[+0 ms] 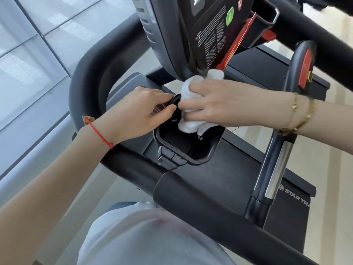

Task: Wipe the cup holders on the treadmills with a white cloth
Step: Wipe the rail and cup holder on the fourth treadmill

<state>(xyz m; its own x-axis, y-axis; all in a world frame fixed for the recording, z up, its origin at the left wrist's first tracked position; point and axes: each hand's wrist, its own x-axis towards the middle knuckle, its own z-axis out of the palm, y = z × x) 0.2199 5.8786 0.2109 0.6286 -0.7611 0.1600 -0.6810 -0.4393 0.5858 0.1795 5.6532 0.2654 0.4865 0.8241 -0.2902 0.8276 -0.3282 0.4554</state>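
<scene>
- Your right hand (219, 104) holds the white cloth (193, 111), fingers curled around it, pressing it into the cup holder (183, 148).
- Your left hand (137, 113) pinches the holder's rim at 10 o'clock with curled fingers.
- The cloth lies at 12 o'clock of the holder.

bright, soft daylight from the left; wide-angle bending at edges; slight blur up close

A green button (229, 16) and warning text are seen on the console panel (212, 35). A chrome-banded grip (275, 169) is mounted right; glass panels (38, 44) are seen left.
</scene>
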